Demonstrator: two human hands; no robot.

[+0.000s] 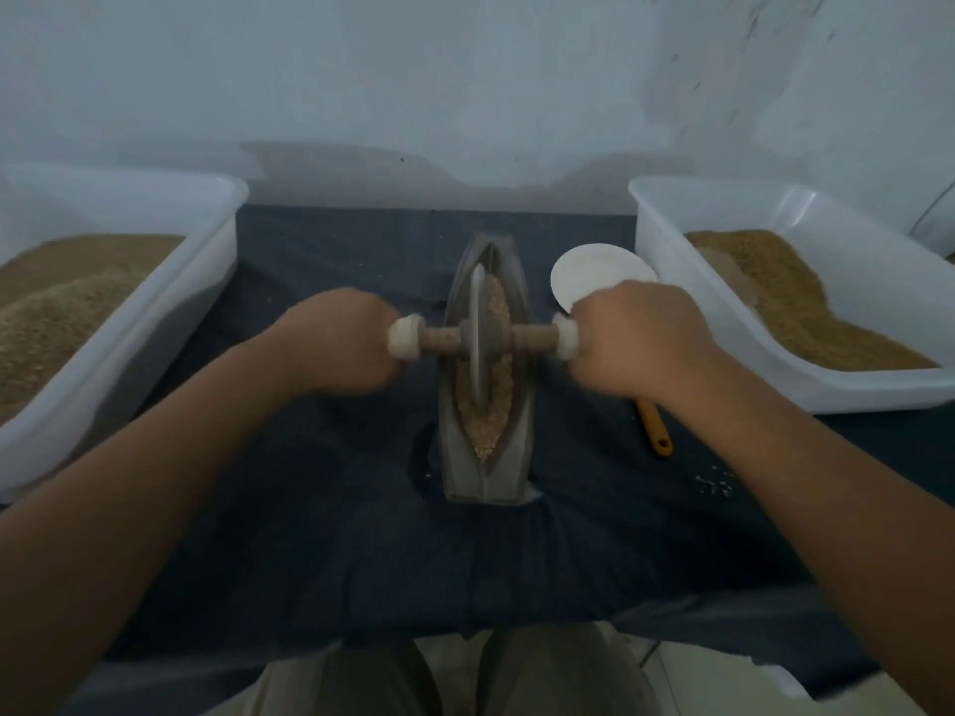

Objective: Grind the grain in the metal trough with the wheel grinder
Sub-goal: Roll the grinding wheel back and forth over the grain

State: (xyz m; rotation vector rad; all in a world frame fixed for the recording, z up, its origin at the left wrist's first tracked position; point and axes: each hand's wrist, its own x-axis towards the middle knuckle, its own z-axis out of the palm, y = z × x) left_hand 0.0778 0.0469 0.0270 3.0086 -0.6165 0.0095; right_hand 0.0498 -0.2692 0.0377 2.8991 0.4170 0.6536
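Metal trough [486,483] sits centre frame on dark cloth [362,534], long axis running away from the person. Grain [483,436] fills its groove. Wheel [478,328] stands upright in the groove, towards the far half.

Left hand [341,343] and right hand [635,338] are each fisted round one end of the axle [439,338]. Both are motion-blurred, so finger detail is not readable.

Risks, as I judge them:
- Uneven push left vs right tilts the wheel; it binds on the trough wall or rocks the trough over.
- Overrun at either pointed end shoves grain out onto the cloth. Some loose grains [715,483] already lie lower right.
- Cloth is bunched at the near end of the trough; the trough could creep on it.
- Right hand is just beside the plate [594,271]; a wide stroke may knock it.

Count: 1 trough, 1 wheel, 2 hands, 2 white tubs of grain (left tub [155,328], right tub [666,281]), 1 plate, 1 orange-handled tool [656,431], its head hidden under the right arm.
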